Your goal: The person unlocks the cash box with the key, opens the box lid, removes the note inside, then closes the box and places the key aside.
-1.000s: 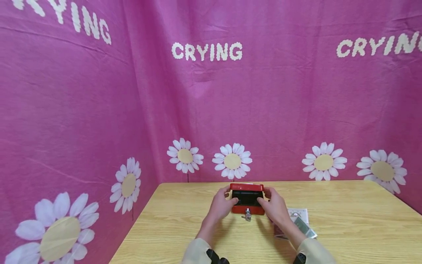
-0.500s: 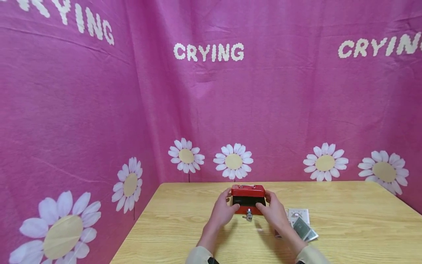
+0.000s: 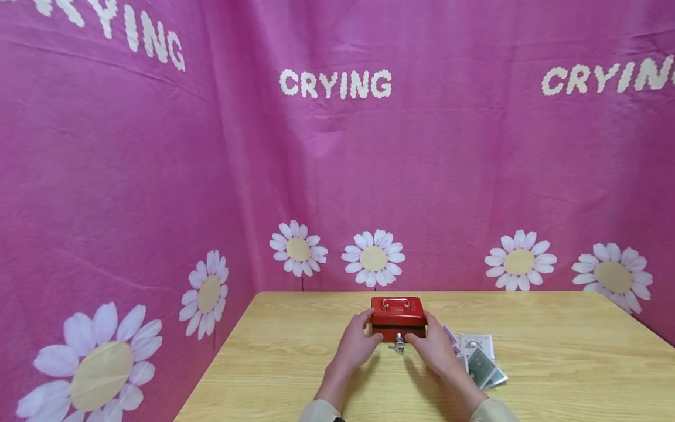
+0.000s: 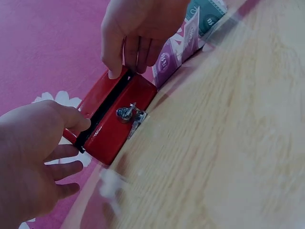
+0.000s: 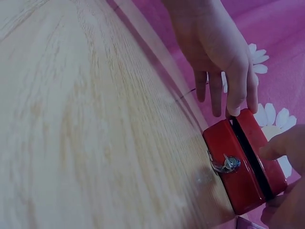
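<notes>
A small red cash box (image 3: 398, 315) stands on the table, its lid lowered almost onto the base. A narrow dark gap shows along the front, plain in the left wrist view of the box (image 4: 106, 89) too. From the front lock hangs a small bunch of keys (image 3: 399, 346). My left hand (image 3: 354, 341) holds the box's left end, thumb at the front corner near the gap. At the opposite end my right hand (image 3: 435, 346) grips likewise, its thumb (image 5: 272, 149) against the lid in the right wrist view. A wire handle (image 3: 395, 303) lies on top of the lid.
Several banknotes (image 3: 481, 366) lie loosely overlapped on the wooden table (image 3: 569, 351), just right of my right hand. Behind and to the left hangs a pink cloth (image 3: 337, 176) with daisies and lettering.
Both hands have brought the lid down from wide open, turning it forward, so the dark inside is now only a slit. The box has stayed in place.
</notes>
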`<move>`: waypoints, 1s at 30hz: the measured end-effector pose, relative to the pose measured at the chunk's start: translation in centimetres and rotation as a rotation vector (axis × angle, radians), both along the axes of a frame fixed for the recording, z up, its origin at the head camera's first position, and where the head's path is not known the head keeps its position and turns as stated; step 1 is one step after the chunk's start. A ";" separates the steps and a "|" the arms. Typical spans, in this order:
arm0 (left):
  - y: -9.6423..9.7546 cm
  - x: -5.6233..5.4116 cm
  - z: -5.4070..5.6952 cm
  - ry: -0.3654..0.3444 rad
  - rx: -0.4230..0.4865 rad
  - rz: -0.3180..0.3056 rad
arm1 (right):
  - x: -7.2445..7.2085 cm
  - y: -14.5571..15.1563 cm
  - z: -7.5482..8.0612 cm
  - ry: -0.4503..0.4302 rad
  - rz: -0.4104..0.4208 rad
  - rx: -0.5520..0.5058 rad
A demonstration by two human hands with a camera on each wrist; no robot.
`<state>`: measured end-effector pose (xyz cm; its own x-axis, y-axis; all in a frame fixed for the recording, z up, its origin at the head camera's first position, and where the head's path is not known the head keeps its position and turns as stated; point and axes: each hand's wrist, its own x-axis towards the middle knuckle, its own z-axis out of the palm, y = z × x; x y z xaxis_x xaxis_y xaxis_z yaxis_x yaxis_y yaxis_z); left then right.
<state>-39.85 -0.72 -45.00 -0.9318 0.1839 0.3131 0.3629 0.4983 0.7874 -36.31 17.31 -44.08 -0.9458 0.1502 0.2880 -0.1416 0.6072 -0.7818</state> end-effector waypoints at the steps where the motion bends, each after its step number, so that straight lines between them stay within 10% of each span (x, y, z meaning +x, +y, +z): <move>1: 0.0 0.0 -0.1 0.003 -0.008 -0.001 | 0.1 0.0 0.0 -0.003 0.000 0.004; 30: -0.1 0.2 -0.2 -0.100 -0.039 0.009 | 0.7 0.0 0.2 0.047 -0.129 0.088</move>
<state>-39.68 -0.81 -45.17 -0.9596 0.1853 0.2116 0.2790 0.5320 0.7995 -35.62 17.32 -43.84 -0.9052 0.2422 0.3492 -0.0934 0.6883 -0.7194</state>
